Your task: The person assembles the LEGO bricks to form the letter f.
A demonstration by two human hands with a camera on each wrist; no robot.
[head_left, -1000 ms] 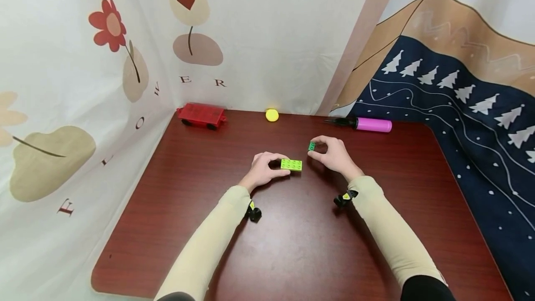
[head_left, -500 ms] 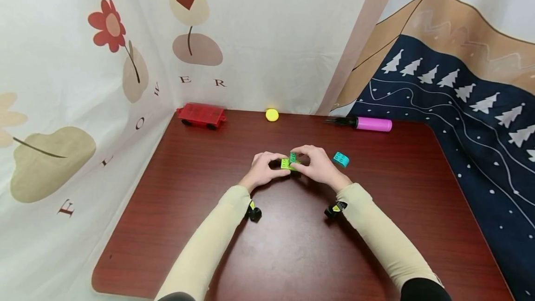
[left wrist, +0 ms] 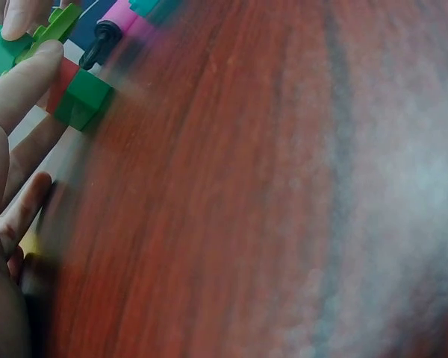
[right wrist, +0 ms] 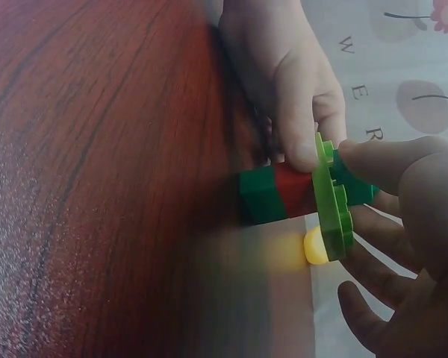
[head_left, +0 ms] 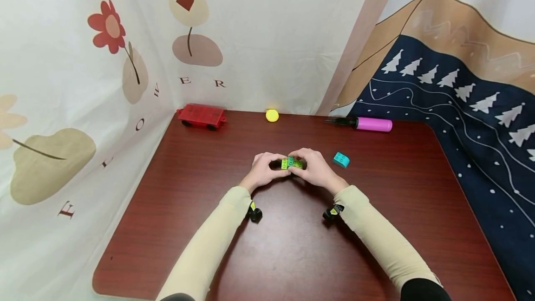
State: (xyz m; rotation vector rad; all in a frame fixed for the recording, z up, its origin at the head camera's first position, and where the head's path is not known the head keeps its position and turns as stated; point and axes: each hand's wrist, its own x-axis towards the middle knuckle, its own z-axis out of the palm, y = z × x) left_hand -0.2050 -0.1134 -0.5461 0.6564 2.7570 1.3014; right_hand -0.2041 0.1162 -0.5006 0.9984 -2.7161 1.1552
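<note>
A small stack of toy building bricks stands mid-table between the two hands. In the right wrist view it has a dark green brick [right wrist: 260,195] at the bottom, a red brick [right wrist: 293,192] over that and a long lime green brick [right wrist: 331,216] across them. A small green brick [head_left: 290,160] sits across the lime one's studs. My left hand [head_left: 263,169] pinches the stack from the left, its thumb at the red and lime bricks. From the right, my right hand [head_left: 313,168] pinches the small green brick between thumb and finger.
A turquoise brick [head_left: 341,159] lies right of the right hand. Along the table's back edge are a red toy wagon [head_left: 202,115], a round yellow object [head_left: 272,115] and a pink hand pump [head_left: 373,124] with a black nozzle. Printed cloths hang behind and beside the table.
My right hand has brought the small green brick left and down onto the lime brick. The turquoise brick, earlier hidden behind the right hand, has come into sight. My left hand stays in place.
</note>
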